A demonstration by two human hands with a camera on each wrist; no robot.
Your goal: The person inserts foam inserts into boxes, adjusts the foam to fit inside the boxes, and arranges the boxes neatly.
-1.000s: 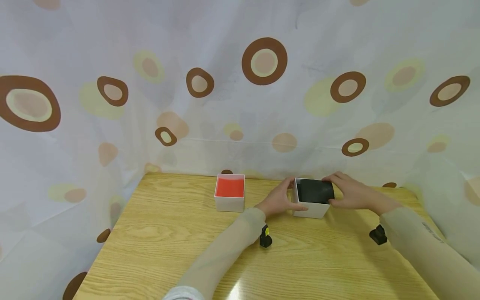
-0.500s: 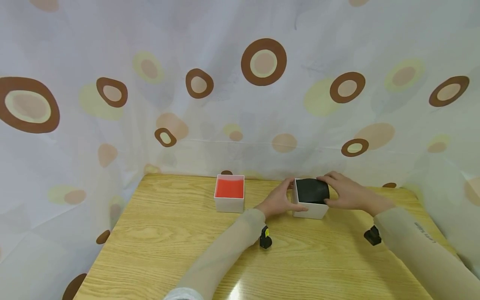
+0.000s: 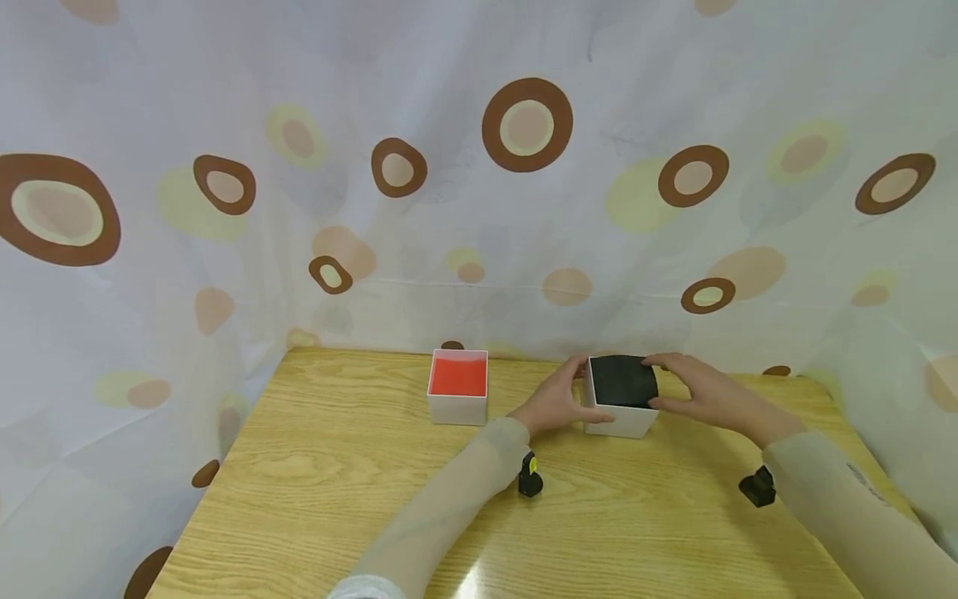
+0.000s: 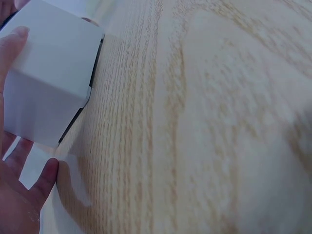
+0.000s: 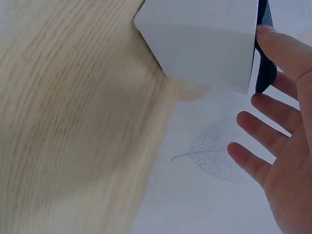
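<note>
A white open-topped box (image 3: 619,423) stands at the back right of the table. My left hand (image 3: 555,401) holds it from its left side, with the thumb on the front wall and the other fingers round the far side. A bent, smooth black sheet (image 3: 623,381) fills the box's top and bulges slightly over the right rim. My right hand (image 3: 699,391) grips this sheet at its right edge, thumb at the near corner and a finger at the far one. In the right wrist view the other fingers (image 5: 263,131) spread loosely beside the box.
A second white box (image 3: 458,409) with a red sheet (image 3: 458,377) inside stands to the left, near the table's back edge. Behind the wooden table (image 3: 337,466) hangs a patterned white curtain (image 3: 449,225).
The black sheet's right edge has shifted left and now lies closer over the box. My right hand went left with it, then its wrist swung back a little rightward. The left hand stayed put.
</note>
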